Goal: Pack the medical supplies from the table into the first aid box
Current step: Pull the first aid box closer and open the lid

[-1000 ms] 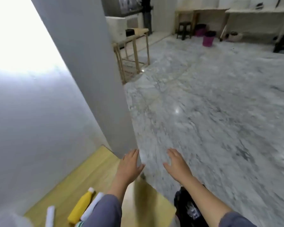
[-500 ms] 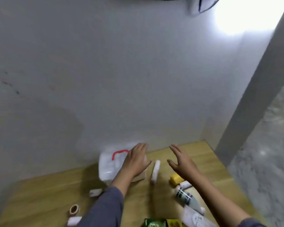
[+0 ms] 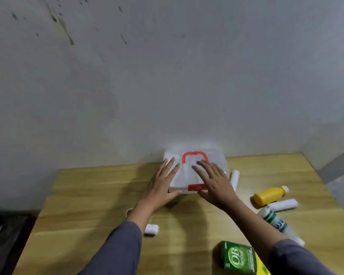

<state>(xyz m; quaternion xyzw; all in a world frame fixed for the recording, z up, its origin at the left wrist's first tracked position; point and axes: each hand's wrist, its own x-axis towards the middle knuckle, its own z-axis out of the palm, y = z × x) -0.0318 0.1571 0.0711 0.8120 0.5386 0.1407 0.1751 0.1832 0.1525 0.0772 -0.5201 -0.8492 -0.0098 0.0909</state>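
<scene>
We found the first aid box (image 3: 195,171), translucent white with a red handle (image 3: 194,156) folded on its lid and a red latch (image 3: 196,187) at its near edge, closed at the 12 o'clock end of the wooden table (image 3: 87,195), right against the grey wall (image 3: 167,76). Our left hand (image 3: 163,187) lay flat with fingers spread along the box's 9 o'clock side, thumb at its near corner, gripping nothing. Our right hand (image 3: 214,183) rested open on the lid toward 3 o'clock, fingers splayed, thumb near the latch, also holding nothing. At 3 o'clock of the box, just beside it, lay a white roll (image 3: 235,178). Further toward 4 o'clock lay a yellow bottle (image 3: 269,195) on its side, a second white roll (image 3: 284,204) close to it, and a white bottle with green bands (image 3: 274,221). A green carton (image 3: 237,258) sat at 5 o'clock near the table's edge. A small white roll (image 3: 151,229) lay at 7 o'clock, beside the left sleeve (image 3: 115,251).
</scene>
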